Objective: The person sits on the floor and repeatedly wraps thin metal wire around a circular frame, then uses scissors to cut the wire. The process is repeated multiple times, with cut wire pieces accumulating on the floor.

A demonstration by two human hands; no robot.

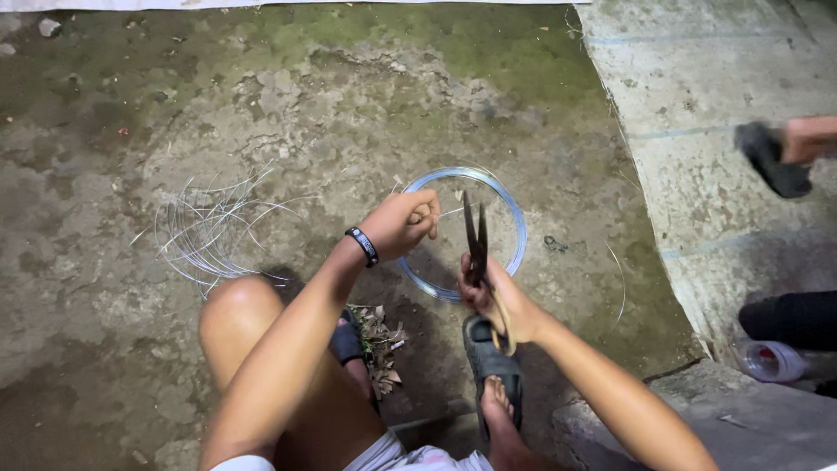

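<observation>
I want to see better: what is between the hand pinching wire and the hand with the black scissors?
Head view: between left hand and right hand, only the scissor blades and the round silver wire coil.

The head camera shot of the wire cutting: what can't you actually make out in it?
- Wire end pinched in the left hand: hidden by the fingers, head view.
- Handles of the shears: wrapped by the right hand.
- Another person's foot in a black sandal: blurred, cut off by the right edge.
- Clear container at lower right: contents too small and dim.
- Cut wire pieces: too thin to count.
</observation>
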